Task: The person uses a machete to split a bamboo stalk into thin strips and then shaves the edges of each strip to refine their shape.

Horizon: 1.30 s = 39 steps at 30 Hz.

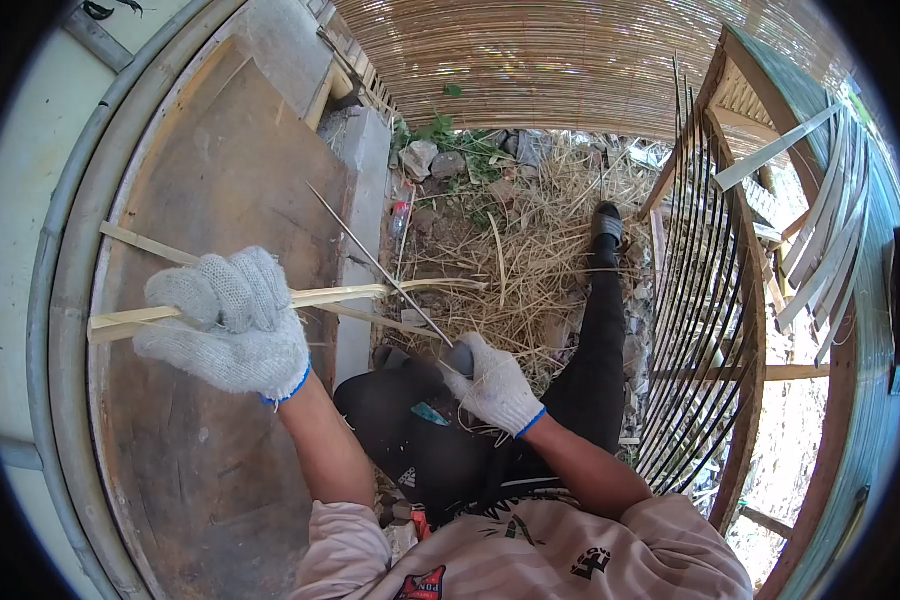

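Note:
My left hand [232, 320], in a white knit glove, is closed round a pale bamboo strip [340, 294] above the brown board. The strip's split, frayed end points right, over the straw. My right hand [490, 383], also gloved, grips the dark handle of a long thin blade [375, 262] near my knee. The blade slants up and left, crossing the strip's right part in view; whether they touch I cannot tell. Another bamboo strip [150, 244] runs behind my left hand and out to its right.
A brown board [250, 480] lies at the left beside a concrete ledge [365, 170]. Straw and shavings [530, 240] cover the ground near my outstretched leg. A wooden frame with dark slats [695, 300] stands at the right, with pale strips [830, 240] hanging beside it.

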Tool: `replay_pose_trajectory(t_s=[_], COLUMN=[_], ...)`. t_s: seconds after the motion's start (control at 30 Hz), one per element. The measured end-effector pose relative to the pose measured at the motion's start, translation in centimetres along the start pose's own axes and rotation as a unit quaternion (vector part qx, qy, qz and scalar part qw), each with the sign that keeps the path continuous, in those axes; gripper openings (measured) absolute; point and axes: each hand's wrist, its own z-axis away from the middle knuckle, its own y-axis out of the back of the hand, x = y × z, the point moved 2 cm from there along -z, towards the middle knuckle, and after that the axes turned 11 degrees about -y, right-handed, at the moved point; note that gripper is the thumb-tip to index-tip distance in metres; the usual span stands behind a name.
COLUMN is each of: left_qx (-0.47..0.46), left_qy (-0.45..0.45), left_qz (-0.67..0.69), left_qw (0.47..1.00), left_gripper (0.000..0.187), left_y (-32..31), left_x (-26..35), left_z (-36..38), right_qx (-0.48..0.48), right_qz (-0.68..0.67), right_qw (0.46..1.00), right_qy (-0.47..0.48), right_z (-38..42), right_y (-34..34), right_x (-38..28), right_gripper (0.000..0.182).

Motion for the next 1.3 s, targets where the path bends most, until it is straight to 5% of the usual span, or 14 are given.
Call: replay_pose_trajectory(t_s=[0.4,0.5,0.6,0.77,0.87,1.03,1.3], left_qx=[0.007,-0.075,-0.060,-0.029,-0.030,-0.050,-0.038], left_qy=[-0.011,-0.007,-0.015,-0.026,-0.025,-0.023,-0.010], left_qz=[-0.071,-0.083,-0.105,-0.102,-0.094,-0.104,-0.123], left_qw=[0.997,0.994,0.992,0.994,0.995,0.993,0.992], left_gripper=[0.062,0.058,0.058,0.062,0.060,0.060,0.058], left_y=[0.2,0.2,-0.2,-0.3,-0.4,0.3,-2.3], left_x=[-0.3,-0.1,0.1,-0.1,-0.1,0.4,-0.9], left_z=[-1.8,-2.5,-2.1,-1.6,-1.5,-1.8,-1.7], right_qx=[-0.005,0.002,-0.039,-0.012,-0.006,-0.030,-0.007], right_qz=[-0.024,-0.031,-0.047,-0.075,-0.016,0.008,-0.049], right_qw=[1.000,1.000,0.998,0.993,1.000,0.999,0.995], right_qy=[-0.001,0.006,-0.020,0.090,0.004,-0.007,0.082], right_z=[-2.1,-1.6,-0.3,0.5,-2.3,-3.7,-1.0], right_y=[-1.1,-0.3,1.3,2.0,-0.7,-0.9,1.7], right_x=[-0.9,-2.0,-4.2,-5.9,-1.7,0.0,-4.0], right_gripper=[0.043,0.043,0.043,0.043,0.041,0.036,0.044])
